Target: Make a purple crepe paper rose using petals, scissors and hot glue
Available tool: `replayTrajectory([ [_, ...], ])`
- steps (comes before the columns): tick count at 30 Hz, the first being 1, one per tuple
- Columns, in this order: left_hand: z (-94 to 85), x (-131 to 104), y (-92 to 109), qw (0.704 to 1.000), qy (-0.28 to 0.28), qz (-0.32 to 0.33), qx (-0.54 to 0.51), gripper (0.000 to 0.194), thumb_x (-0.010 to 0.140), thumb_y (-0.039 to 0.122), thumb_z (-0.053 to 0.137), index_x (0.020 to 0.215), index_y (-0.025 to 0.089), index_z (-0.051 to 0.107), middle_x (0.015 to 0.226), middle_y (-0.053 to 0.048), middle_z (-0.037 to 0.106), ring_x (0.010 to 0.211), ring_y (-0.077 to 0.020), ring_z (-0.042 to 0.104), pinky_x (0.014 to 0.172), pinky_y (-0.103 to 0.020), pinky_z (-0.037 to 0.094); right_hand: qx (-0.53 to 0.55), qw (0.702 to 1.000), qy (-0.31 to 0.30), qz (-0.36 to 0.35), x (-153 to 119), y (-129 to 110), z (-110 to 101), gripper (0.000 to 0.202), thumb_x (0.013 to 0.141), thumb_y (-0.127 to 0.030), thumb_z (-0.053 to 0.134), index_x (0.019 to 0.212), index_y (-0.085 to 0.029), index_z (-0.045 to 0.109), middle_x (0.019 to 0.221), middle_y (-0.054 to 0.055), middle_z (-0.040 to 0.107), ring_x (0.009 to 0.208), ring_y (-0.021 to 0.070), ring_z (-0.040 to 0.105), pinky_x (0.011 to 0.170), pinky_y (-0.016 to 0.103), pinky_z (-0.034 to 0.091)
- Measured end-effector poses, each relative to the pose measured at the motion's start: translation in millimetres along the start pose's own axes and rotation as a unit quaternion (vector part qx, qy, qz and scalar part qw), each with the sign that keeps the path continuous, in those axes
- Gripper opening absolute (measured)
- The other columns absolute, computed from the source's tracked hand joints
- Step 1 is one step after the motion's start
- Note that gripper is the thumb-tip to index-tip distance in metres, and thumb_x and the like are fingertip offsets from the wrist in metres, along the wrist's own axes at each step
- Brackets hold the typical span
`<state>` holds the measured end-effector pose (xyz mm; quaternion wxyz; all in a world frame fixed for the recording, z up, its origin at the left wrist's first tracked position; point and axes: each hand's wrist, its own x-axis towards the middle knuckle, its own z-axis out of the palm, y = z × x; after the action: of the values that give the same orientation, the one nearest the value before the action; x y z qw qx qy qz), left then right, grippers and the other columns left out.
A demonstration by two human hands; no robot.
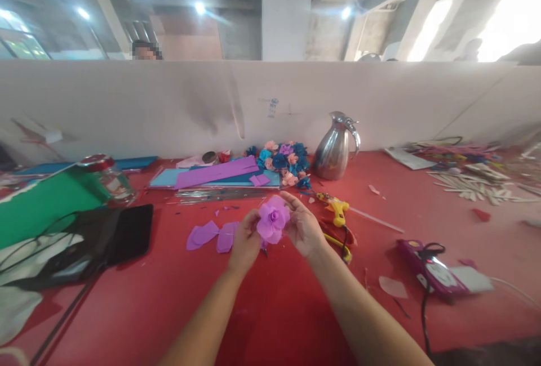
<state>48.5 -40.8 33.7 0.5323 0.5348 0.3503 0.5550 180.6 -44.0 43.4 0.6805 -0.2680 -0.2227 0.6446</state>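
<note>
A purple paper flower (273, 221) with a tightly curled centre faces me above the red table. My left hand (248, 236) pinches it from the left and below. On the other side, my right hand (302, 226) grips the outer petals, its fingers partly hidden behind them. Loose purple paper petals (207, 235) lie to the left of my left hand. A yellow hot glue gun (338, 209) rests to the right of my right hand.
Finished paper flowers (287, 160) are heaped at the back beside a steel jug (333, 149). Purple paper strips (217, 172) lie on blue sheets. A magenta power strip (433, 270) with cables sits at the right; a glass jar (110, 180) and black tablet-like slab (130, 233) stand left.
</note>
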Motion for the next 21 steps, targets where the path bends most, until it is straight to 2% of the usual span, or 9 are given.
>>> replayTrajectory([
  [4,-2.1,1,0,1.000,0.020,0.003,0.012,0.012,0.069,0.017,0.067,0.081,0.021,0.066,0.079,-0.001,0.069,0.082,-0.0189,0.062,0.077,-0.028,0.046,-0.004,1.000,-0.017,-0.024,-1,0,0,0.038,0.066,-0.002,0.059,0.098,-0.022,0.065,0.101,0.002,0.070,0.090,0.0116,0.065,0.075,0.020,0.052],
  [7,-4.0,3,-5,0.998,0.054,0.004,0.013,0.009,0.069,0.019,0.068,0.078,0.021,0.065,0.075,0.001,0.068,0.084,-0.0189,0.061,0.078,-0.027,0.046,-0.019,0.998,-0.029,-0.043,-3,2,1,0.036,0.069,-0.006,0.061,0.101,-0.023,0.064,0.111,0.003,0.068,0.103,0.0135,0.063,0.085,0.024,0.051],
  [11,-5.2,6,-9,0.994,0.086,-0.034,-0.052,0.011,0.069,0.026,0.071,0.074,0.022,0.063,0.076,0.002,0.066,0.079,-0.0153,0.060,0.076,-0.025,0.045,-0.020,0.997,-0.049,-0.052,-5,4,3,0.037,0.071,-0.009,0.064,0.105,-0.024,0.062,0.119,0.003,0.066,0.112,0.0144,0.060,0.098,0.030,0.046],
  [15,-2.6,9,-3,0.984,0.063,-0.081,-0.145,0.016,0.061,0.025,0.077,0.072,0.022,0.065,0.077,0.002,0.067,0.082,-0.0155,0.061,0.079,-0.025,0.045,-0.022,0.995,-0.072,-0.066,-9,4,8,0.039,0.071,-0.009,0.065,0.106,-0.025,0.061,0.122,0.003,0.064,0.120,0.0144,0.055,0.106,0.031,0.038],
  [21,3.3,4,2,0.970,0.023,-0.167,-0.175,0.019,0.053,0.018,0.080,0.068,0.023,0.069,0.069,0.003,0.069,0.074,-0.0160,0.062,0.068,-0.024,0.046,-0.079,0.988,-0.096,-0.095,-12,6,12,0.045,0.073,-0.012,0.063,0.114,-0.029,0.057,0.134,0.000,0.056,0.131,0.0147,0.044,0.110,0.034,0.032],
])
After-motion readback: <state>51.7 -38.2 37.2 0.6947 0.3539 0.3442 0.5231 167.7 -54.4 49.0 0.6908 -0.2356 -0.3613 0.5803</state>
